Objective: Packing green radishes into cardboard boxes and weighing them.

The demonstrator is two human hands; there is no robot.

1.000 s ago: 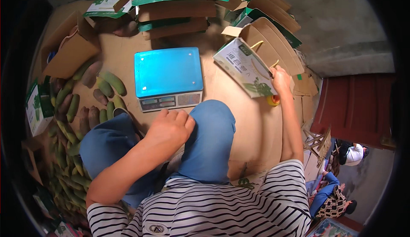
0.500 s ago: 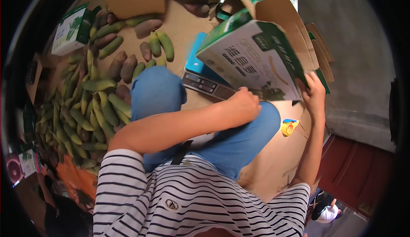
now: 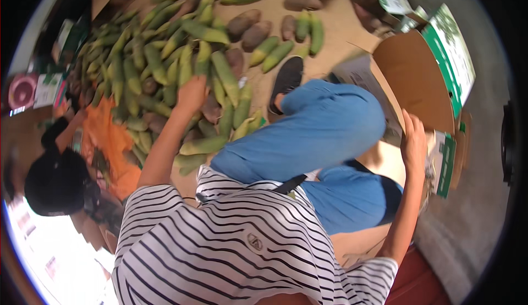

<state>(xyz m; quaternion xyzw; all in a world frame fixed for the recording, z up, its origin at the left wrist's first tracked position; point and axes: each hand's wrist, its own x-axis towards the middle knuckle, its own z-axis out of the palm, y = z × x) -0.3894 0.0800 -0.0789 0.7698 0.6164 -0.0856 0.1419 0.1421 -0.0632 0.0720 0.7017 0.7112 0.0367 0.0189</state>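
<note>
My left hand [image 3: 191, 95] is over the near part of a pile of long green radishes [image 3: 154, 63], its fingers curled at the lower end of one of them. Whether it grips anything is hidden. My right hand [image 3: 413, 140] is closed on the upper edge of an open cardboard box [image 3: 415, 66], beside my raised knee. The box has a brown inside and its flaps stand up; my knee covers part of it. Plump purplish-brown roots [image 3: 256, 34] lie among and beside the green ones.
At the left a person in a dark cap [image 3: 55, 184] reaches toward the pile, near an orange cloth [image 3: 113, 140]. A green-and-white carton [image 3: 451, 57] stands behind my box, against a grey wall [image 3: 484, 85]. My shoe [image 3: 288, 79] rests on cardboard beside the radishes.
My view and body have turned left. My left hand has moved from beside the box to the radish pile. My right hand still holds the box, which has dropped down beside my knee.
</note>
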